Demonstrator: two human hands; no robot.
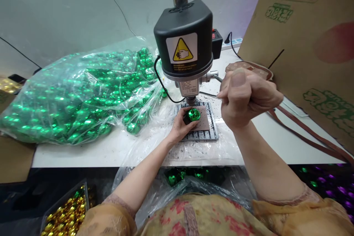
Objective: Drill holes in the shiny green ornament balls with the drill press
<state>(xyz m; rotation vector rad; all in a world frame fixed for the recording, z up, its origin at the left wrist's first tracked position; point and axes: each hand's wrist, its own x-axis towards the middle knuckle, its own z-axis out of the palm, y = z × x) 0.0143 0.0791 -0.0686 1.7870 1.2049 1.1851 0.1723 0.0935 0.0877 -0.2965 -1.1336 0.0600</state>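
The left hand (181,125) pinched a green bead (193,114) on the plate (206,132) under the drill (184,40), so it stayed steady. The right hand (246,97) was closed around the lever (217,77). A bag (77,96) of beads lay left on the desk (276,143).

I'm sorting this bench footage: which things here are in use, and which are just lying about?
In use: left hand holding green ball under bench drill; right hand gripping drill lever.

Lying about: bag of green balls, cardboard box, tray of gold balls, brown strap.

bag of green balls (80,96), cardboard box (306,44), tray of gold balls (66,214)
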